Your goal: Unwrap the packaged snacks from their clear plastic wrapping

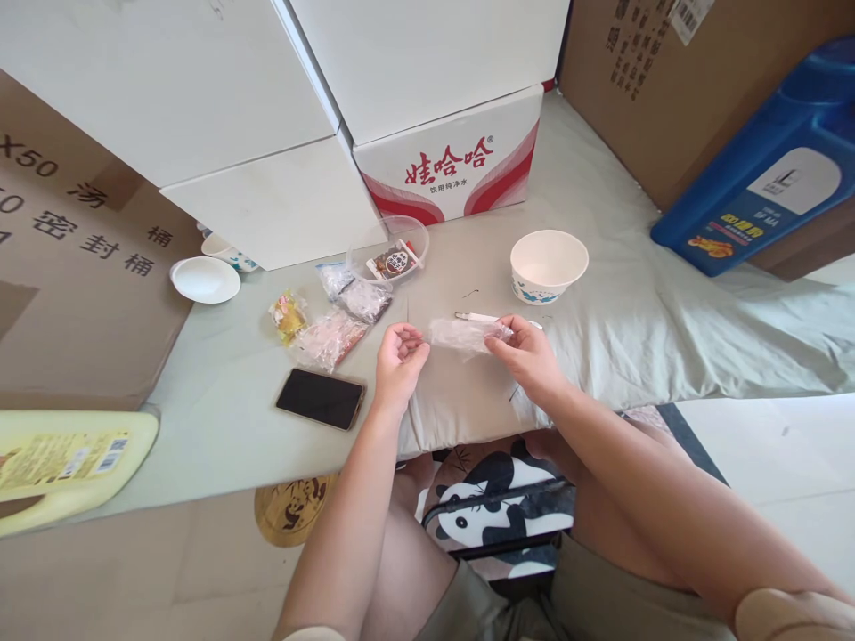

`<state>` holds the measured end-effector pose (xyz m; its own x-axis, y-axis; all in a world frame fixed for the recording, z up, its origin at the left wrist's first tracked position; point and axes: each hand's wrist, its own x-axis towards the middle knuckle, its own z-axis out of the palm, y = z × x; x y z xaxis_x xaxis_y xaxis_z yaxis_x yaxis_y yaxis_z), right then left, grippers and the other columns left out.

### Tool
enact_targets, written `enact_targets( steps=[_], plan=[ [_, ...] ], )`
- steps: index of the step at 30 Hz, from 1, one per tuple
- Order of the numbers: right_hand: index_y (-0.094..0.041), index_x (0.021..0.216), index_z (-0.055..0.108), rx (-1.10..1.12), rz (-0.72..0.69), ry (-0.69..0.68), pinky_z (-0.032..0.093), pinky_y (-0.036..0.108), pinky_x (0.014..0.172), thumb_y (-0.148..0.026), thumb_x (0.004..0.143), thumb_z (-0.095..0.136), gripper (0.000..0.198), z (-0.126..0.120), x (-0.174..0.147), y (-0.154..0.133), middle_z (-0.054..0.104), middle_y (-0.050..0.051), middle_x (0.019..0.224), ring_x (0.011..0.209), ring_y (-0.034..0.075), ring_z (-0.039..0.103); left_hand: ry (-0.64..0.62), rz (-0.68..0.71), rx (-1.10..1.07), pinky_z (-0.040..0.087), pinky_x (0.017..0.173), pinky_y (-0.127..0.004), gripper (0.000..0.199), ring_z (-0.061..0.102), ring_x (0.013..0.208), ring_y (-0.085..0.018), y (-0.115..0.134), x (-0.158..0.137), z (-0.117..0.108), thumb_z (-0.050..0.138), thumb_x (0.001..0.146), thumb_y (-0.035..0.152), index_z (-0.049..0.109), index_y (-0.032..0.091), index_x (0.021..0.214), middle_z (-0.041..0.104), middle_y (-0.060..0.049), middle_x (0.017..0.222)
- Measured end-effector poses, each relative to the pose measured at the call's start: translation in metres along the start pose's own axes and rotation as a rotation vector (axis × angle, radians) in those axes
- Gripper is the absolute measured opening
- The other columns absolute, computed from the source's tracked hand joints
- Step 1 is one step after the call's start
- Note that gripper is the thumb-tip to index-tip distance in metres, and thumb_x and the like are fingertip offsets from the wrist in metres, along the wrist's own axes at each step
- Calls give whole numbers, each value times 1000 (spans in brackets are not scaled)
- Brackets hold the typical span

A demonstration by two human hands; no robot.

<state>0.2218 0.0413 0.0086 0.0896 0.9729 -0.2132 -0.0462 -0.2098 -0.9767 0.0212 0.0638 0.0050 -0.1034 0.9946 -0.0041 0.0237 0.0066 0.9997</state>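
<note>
A clear, crumpled plastic bag (pixel 460 335) stretches sideways over the cloth, its right end pinched by my right hand (pixel 531 356). My left hand (pixel 401 361) is beside the bag's left end with curled fingers, thumb against fingertips; what they hold is too small to make out. A thin upright line, perhaps a wire or needle, shows just above those fingers. Behind the bag lies a slim white tool (pixel 477 317) with a dark tip, partly hidden by my right hand. A white paper bowl (pixel 549 267) with a blue pattern stands beyond it.
Left of my hands are a phone (pixel 321 398), bead-like packets (pixel 330 338), a yellow packet (pixel 289 316) and a clear tub (pixel 418 233). Cartons (pixel 454 165) line the back. A blue bottle (pixel 754 169) leans at right; a pale yellow jug (pixel 73 458) lies at left.
</note>
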Motion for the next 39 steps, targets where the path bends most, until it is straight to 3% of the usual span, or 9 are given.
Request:
enact_targets(
  steps=[4, 11, 16, 19, 22, 31, 33, 36, 39],
  plan=[
    [-24, 76, 49, -166, -45, 23, 28, 26, 50, -35, 74, 62, 17, -1, -3, 0, 46, -5, 59, 52, 11, 36, 34, 6, 12, 44, 68, -21, 19, 55, 67, -9, 2, -2, -1, 71, 72, 25, 56, 19, 80, 56, 4, 72],
    [-22, 78, 50, -22, -146, -382, 38, 27, 58, -41, 78, 64, 24, 10, -11, 4, 52, -3, 69, 61, 12, 44, -343, -145, -67, 49, 81, -26, 42, 65, 91, -16, 8, -14, 14, 82, 67, 36, 62, 20, 100, 69, -5, 99],
    [-22, 91, 56, -93, -190, -116, 44, 27, 63, -39, 74, 70, 28, 12, -13, 8, 61, 2, 88, 76, 16, 55, -375, -150, -68, 47, 73, -24, 35, 61, 74, -12, 12, -18, 13, 80, 70, 41, 64, 17, 89, 67, -1, 79],
    [-23, 96, 57, -19, -142, -186, 48, 29, 68, -40, 68, 75, 38, 13, -12, 8, 64, 4, 97, 83, 18, 59, -393, -167, -111, 46, 70, -23, 33, 58, 68, -11, 14, -21, 9, 79, 70, 41, 64, 17, 87, 66, 0, 74],
    [-23, 86, 54, 31, -87, -250, 43, 28, 60, -44, 67, 75, 36, 13, -11, 7, 59, -1, 78, 65, 14, 54, -369, -170, -122, 47, 71, -24, 32, 60, 70, -12, 16, -23, 5, 78, 70, 40, 64, 17, 89, 67, 0, 77],
    [-23, 64, 40, -277, -228, 86, 28, 26, 53, -38, 72, 68, 32, -10, -19, -7, 39, -5, 57, 53, 10, 35, -254, -233, -84, 46, 69, -26, 18, 62, 66, -12, 15, -15, 0, 68, 75, 34, 60, 18, 80, 65, 0, 72],
    [-23, 65, 40, -330, -251, 225, 28, 28, 53, -34, 72, 66, 29, -20, -19, -21, 41, -4, 57, 52, 11, 35, -253, -241, -89, 46, 68, -26, 15, 61, 65, -12, 14, -15, 0, 66, 76, 32, 59, 18, 78, 64, 1, 70],
    [-23, 71, 45, -603, -314, 591, 28, 30, 54, -19, 66, 64, 19, -38, -5, -54, 43, -4, 59, 52, 11, 35, -282, -237, -112, 46, 69, -26, 10, 59, 65, -11, 14, -17, 1, 62, 78, 28, 58, 18, 76, 62, 1, 68],
    [-20, 84, 54, -944, -339, 689, 33, 32, 61, -8, 68, 61, 21, -52, 29, -88, 53, 1, 69, 58, 10, 38, -327, -219, -128, 45, 69, -25, 5, 57, 66, -10, 16, -19, 0, 59, 78, 22, 58, 18, 77, 60, 1, 69]
  ],
)
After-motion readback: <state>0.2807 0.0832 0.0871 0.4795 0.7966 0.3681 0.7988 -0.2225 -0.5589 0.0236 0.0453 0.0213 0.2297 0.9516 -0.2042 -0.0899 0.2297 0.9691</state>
